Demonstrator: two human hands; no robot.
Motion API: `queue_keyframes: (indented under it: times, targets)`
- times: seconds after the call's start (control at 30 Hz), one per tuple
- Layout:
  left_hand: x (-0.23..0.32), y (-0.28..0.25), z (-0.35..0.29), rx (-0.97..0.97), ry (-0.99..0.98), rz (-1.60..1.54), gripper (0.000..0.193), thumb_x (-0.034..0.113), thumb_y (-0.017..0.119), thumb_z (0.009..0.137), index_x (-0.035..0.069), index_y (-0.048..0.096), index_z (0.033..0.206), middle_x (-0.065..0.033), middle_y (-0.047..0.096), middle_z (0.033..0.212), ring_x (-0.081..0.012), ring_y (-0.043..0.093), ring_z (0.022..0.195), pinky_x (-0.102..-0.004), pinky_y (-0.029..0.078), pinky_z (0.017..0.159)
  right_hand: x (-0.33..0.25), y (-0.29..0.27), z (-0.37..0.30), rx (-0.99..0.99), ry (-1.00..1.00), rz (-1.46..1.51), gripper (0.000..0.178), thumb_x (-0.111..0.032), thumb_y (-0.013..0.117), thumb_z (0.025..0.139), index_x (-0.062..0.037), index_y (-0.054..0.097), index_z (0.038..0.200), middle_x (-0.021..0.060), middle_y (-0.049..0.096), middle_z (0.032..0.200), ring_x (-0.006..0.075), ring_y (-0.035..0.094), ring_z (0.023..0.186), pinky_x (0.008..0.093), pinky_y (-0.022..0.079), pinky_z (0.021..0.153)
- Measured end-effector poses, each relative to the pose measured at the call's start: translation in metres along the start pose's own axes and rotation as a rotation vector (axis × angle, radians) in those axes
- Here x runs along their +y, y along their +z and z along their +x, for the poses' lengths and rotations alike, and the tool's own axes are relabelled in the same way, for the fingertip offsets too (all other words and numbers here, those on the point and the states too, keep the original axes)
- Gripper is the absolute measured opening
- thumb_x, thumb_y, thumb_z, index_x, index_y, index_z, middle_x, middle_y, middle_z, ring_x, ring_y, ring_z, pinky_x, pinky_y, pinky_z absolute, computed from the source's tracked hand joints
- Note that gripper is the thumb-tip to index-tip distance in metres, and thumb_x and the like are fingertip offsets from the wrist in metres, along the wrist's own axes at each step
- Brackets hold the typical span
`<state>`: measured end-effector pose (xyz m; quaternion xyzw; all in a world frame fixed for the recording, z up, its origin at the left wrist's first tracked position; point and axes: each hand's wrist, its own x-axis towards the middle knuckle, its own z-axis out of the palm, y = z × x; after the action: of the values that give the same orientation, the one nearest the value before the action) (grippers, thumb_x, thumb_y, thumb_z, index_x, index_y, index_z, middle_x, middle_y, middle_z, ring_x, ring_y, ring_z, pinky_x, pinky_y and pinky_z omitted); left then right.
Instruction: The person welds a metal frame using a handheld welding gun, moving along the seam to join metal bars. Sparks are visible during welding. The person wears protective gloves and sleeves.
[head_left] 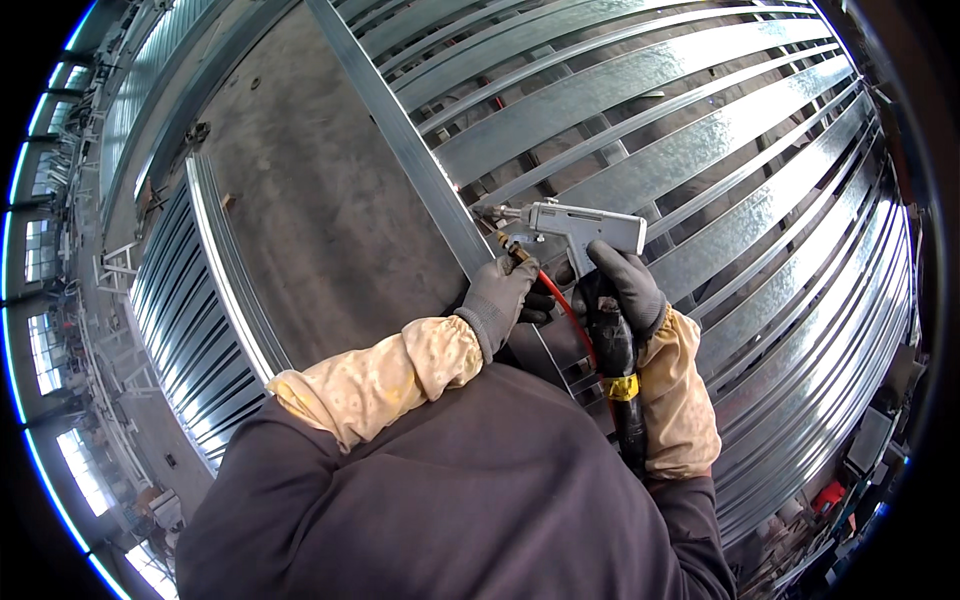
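Left to right: the gloved left hand (pixel 500 300), its thumb and fingers closed about a brass-coloured fitting (pixel 513 246) with a red hose (pixel 566 307), lies by the left edge bar (pixel 408 150) of a slatted steel frame (pixel 610 90). The pistol-shaped tool (pixel 595 224) has a pale grey, straight-sided body, a metal nozzle at its left end and a handle slanting downward. Its nozzle stands above that bar, just beyond the left fingers; its body extends rightward over the slats. The gloved right hand (pixel 632 285) grips the handle, body above the fingers; a black cable (pixel 612 340) bearing yellow tape (pixel 622 387) runs below. The glove hides much of the handle. Whether nozzle and bar touch cannot be told.
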<state>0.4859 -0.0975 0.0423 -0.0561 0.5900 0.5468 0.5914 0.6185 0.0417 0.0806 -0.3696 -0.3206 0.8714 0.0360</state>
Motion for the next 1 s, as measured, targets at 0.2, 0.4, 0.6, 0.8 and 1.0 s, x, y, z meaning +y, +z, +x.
queue_keyframes:
  times: [0.2, 0.4, 0.6, 0.8, 1.0]
  targets:
    - [0.001, 0.005, 0.005, 0.050, -0.028, -0.007, 0.023, 0.027, 0.054, 0.099, 0.005, 0.051, 0.104, -0.0099, 0.065, 0.082, -0.0207, 0.068, 0.062, -0.0314, 0.056, 0.050, 0.002, -0.012, 0.012, -0.047, -0.008, -0.002, 0.037, -0.032, 0.057, 0.095, 0.0026, 0.057, 0.108, 0.0137, 0.067, 0.080, 0.0193, 0.064, 0.054, 0.0287, 0.051, 0.048]
    - [-0.002, 0.003, 0.007, 0.045, -0.066, 0.033, 0.024, 0.028, 0.055, 0.098, 0.007, 0.053, 0.110, -0.0072, 0.066, 0.090, -0.0177, 0.067, 0.066, -0.0299, 0.055, 0.054, 0.002, -0.019, 0.016, -0.098, 0.001, -0.005, 0.037, -0.031, 0.057, 0.095, 0.0039, 0.056, 0.109, 0.0130, 0.067, 0.079, 0.0198, 0.064, 0.055, 0.0296, 0.051, 0.049]
    - [-0.002, 0.004, 0.007, 0.067, -0.062, 0.046, 0.024, 0.028, 0.055, 0.098, 0.008, 0.054, 0.111, -0.0055, 0.065, 0.086, -0.0172, 0.067, 0.065, -0.0300, 0.055, 0.054, 0.002, -0.019, 0.016, -0.093, 0.013, 0.025, 0.038, -0.030, 0.057, 0.096, 0.0046, 0.055, 0.112, 0.0132, 0.066, 0.079, 0.0199, 0.065, 0.056, 0.0299, 0.052, 0.050]
    - [-0.001, 0.005, 0.006, 0.059, -0.069, 0.015, 0.023, 0.027, 0.055, 0.098, 0.008, 0.054, 0.111, -0.0052, 0.065, 0.086, -0.0173, 0.067, 0.063, -0.0306, 0.056, 0.053, -0.001, -0.015, 0.013, -0.075, 0.025, 0.020, 0.044, -0.031, 0.059, 0.094, 0.0046, 0.051, 0.120, 0.0140, 0.066, 0.080, 0.0201, 0.065, 0.055, 0.0293, 0.053, 0.049]
    - [-0.003, 0.004, 0.005, 0.059, -0.064, 0.028, 0.023, 0.027, 0.055, 0.098, 0.007, 0.055, 0.110, -0.0062, 0.065, 0.086, -0.0181, 0.067, 0.063, -0.0314, 0.057, 0.052, -0.004, -0.013, 0.009, -0.070, 0.047, 0.027, 0.047, -0.031, 0.062, 0.092, 0.0038, 0.049, 0.122, 0.0139, 0.066, 0.081, 0.0201, 0.064, 0.055, 0.0297, 0.052, 0.049]
